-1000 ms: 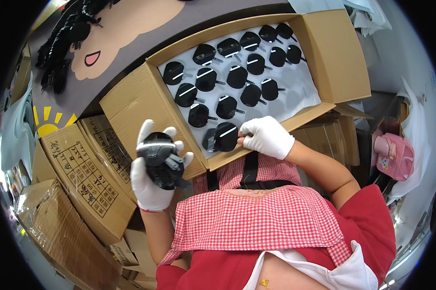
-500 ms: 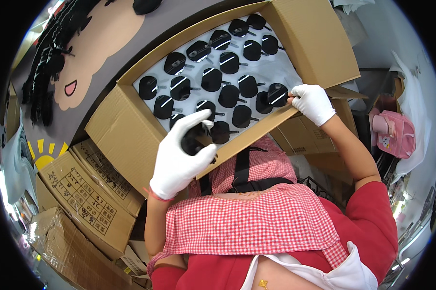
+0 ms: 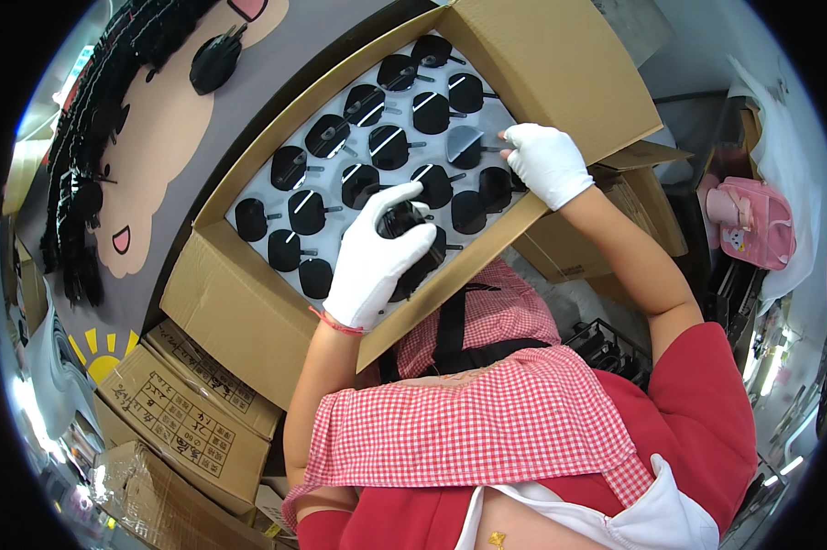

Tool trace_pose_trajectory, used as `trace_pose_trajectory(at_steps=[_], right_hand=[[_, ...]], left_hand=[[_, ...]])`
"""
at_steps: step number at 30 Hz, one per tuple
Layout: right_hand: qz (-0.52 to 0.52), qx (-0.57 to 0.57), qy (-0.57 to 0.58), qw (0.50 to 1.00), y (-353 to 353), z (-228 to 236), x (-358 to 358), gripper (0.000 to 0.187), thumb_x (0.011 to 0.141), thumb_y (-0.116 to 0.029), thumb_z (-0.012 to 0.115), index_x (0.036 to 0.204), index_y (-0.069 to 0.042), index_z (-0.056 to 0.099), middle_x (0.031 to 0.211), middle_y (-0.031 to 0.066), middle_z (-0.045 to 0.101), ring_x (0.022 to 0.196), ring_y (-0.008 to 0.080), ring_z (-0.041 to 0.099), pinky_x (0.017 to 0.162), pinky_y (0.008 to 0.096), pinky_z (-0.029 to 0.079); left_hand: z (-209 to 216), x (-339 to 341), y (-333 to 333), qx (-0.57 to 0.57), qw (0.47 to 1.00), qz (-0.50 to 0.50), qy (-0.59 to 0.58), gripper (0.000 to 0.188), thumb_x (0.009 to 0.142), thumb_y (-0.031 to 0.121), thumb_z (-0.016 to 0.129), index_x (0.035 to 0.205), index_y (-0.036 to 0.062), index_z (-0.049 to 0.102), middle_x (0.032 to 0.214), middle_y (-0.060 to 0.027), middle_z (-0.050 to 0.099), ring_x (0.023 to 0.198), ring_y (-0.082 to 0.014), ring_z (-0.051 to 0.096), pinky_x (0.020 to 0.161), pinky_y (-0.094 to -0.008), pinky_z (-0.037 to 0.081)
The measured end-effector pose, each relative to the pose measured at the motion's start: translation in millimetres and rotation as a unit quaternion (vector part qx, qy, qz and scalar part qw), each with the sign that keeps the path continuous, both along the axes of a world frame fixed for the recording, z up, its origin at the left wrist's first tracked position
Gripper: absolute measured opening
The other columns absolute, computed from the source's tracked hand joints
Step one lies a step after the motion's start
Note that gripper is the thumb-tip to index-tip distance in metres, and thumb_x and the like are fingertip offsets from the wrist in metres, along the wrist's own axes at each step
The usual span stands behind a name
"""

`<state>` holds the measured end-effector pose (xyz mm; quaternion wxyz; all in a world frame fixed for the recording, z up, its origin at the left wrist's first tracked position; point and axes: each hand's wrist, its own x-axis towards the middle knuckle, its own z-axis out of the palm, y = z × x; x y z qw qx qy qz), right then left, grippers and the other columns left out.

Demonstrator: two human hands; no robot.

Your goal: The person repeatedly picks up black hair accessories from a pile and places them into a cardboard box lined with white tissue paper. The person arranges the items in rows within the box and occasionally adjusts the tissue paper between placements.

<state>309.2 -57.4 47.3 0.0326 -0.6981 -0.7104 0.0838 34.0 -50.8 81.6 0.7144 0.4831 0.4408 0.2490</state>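
Note:
Dark round lenses (image 3: 307,212), each with a short narrow tab, lie in rows on a white sheet inside a cardboard box (image 3: 487,247). My left hand (image 3: 372,261), in a white glove, curls over the near side of the box around a stack of dark lenses (image 3: 400,220); its palm hides part of the stack. My right hand (image 3: 546,165), gloved with bare fingertips, is over the right end. Its thumb and forefinger are slightly apart beside the tab of a greyish-shining lens (image 3: 465,147). Another lens (image 3: 496,188) lies just below that hand.
Box flaps (image 3: 551,73) stand out at both ends. Beyond the box is a grey surface with a cartoon face (image 3: 170,174) and black braided strands. Stacked cartons (image 3: 189,422) are at left, a pink bag (image 3: 752,223) at right, and another open carton under my right forearm.
My right hand has let go of one lens near the box's right corner and moved up and left to another. The view has shifted; my left hand stays around its stack.

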Motion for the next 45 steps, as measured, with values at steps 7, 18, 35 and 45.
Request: trace_pose_trajectory(at_steps=[7, 18, 35, 45], right_hand=[[-0.011, -0.249, 0.387, 0.888, -20.5, 57.9, -40.2, 0.048, 0.081, -0.042, 0.073, 0.105, 0.0, 0.071, 0.097, 0.0196, 0.071, 0.088, 0.031, 0.07, 0.081, 0.0338, 0.053], [0.035, -0.014, 0.179, 0.983, 2.2, 34.3, 18.5, 0.021, 0.086, -0.026, 0.067, 0.093, -0.006, 0.069, 0.086, 0.0147, 0.068, 0.082, 0.0318, 0.066, 0.073, 0.0379, 0.053], [0.034, 0.03, 0.271, 0.962, 119.5, 91.2, 12.6, 0.022, 0.086, -0.027, 0.068, 0.094, -0.007, 0.07, 0.088, 0.0125, 0.07, 0.082, 0.0281, 0.067, 0.076, 0.0362, 0.052], [0.011, 0.118, -0.047, 0.992, 272.9, 44.5, -45.4, 0.033, 0.085, -0.031, 0.065, 0.101, -0.003, 0.069, 0.104, 0.0203, 0.065, 0.1, 0.0346, 0.064, 0.083, 0.043, 0.053]], left_hand=[[-17.8, 38.4, -11.0, -0.085, 0.977, 0.134, -0.144, 0.05, 0.085, 0.01, 0.072, 0.131, 0.0039, 0.052, 0.118, -0.0065, 0.059, 0.107, -0.0147, 0.057, 0.093, -0.0279, 0.048], [-25.6, 59.1, 4.0, -0.074, 0.995, 0.065, -0.031, 0.071, 0.085, 0.001, 0.069, 0.147, 0.0036, 0.037, 0.129, -0.0114, 0.055, 0.11, -0.0131, 0.056, 0.094, -0.027, 0.048], [-5.4, 57.0, 18.3, 0.359, 0.87, -0.278, 0.194, 0.031, 0.073, 0.008, 0.067, 0.104, 0.0087, 0.066, 0.105, -0.012, 0.065, 0.094, -0.0294, 0.064, 0.082, -0.0378, 0.053], [-17.4, 87.0, 5.9, 0.512, 0.638, -0.429, 0.383, 0.016, 0.087, 0.017, 0.058, 0.097, 0.0158, 0.071, 0.09, -0.0078, 0.059, 0.078, -0.0242, 0.064, 0.059, -0.0366, 0.05]])
